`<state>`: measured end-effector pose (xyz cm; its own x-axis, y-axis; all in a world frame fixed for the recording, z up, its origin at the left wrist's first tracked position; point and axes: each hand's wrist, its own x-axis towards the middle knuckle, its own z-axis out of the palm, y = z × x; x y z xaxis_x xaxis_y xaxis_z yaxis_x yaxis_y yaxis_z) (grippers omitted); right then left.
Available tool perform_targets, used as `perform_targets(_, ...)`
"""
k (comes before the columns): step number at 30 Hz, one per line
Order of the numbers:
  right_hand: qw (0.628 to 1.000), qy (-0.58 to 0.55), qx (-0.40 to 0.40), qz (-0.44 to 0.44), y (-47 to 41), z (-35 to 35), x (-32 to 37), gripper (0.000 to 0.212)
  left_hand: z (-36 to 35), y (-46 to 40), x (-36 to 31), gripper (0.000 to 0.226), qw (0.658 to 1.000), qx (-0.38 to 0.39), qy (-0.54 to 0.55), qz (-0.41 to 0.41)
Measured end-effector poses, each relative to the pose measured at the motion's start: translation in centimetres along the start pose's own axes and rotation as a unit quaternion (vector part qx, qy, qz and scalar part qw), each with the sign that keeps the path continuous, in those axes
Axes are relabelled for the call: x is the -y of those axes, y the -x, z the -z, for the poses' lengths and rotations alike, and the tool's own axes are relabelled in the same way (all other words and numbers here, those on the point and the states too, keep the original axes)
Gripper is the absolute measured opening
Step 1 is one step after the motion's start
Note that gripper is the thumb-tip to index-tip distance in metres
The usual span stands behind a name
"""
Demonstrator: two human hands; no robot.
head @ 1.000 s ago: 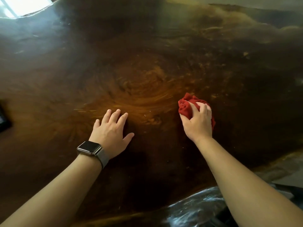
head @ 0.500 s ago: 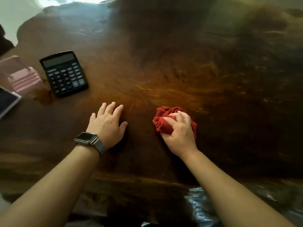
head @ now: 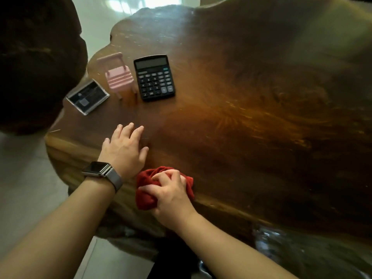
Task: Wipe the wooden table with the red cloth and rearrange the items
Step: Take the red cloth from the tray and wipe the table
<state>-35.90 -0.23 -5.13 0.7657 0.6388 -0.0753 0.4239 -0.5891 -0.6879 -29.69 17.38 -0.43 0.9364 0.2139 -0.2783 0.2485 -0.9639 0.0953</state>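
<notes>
Two hands work at the near edge of the wooden table (head: 251, 97): the right hand (head: 171, 195) is clenched around the bunched red cloth (head: 146, 195), and just beyond, the left hand (head: 125, 149) lies flat, fingers spread. Farther off stand a black calculator (head: 154, 77), a small pink chair (head: 118, 76) and a clear-cased card (head: 87, 96).

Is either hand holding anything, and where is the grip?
The right hand clutches the bunched red cloth from above, at the table's near edge. The left hand rests flat, holding nothing.

Dim, motion-blurred; window glare above.
</notes>
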Motion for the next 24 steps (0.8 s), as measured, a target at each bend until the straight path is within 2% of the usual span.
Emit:
perform_targets(4, 0.996, -0.031, 0.059, 0.067, -0.3, -1.1, 2.5, 0.044, 0.6, 0.5, 1.1, 0.066, 1.000, -0.001, -0.007, 0.007)
perform_targets(6, 0.993, -0.054, 0.062, 0.081, 0.4, -0.5, 2.4, 0.046, 0.9, 0.3, 0.7, 0.066, 1.000, -0.001, -0.009, 0.000)
perform_targets(8, 0.993, -0.086, 0.026, 0.072, 1.6, 1.1, 1.5, 0.047, 1.1, 0.1, -0.4, 0.066, 1.000, 0.000, -0.011, -0.012)
perform_targets(11, 0.992, -0.103, -0.068, 0.016, 3.5, 4.8, -1.3, 0.042, 1.2, -0.6, -3.5, 0.066, 0.999, 0.005, -0.006, -0.045)
perform_targets(16, 0.976, -0.053, -0.193, -0.089, 7.9, 12.8, -8.5, 0.040, 0.6, -1.5, -12.6, 0.067, 0.989, 0.030, -0.003, -0.147)
perform_targets(24, 0.923, 0.035, -0.320, -0.210, 15.7, 21.4, -17.6, 0.042, -1.4, -0.7, -25.9, 0.071, 0.960, 0.055, -0.014, -0.275)
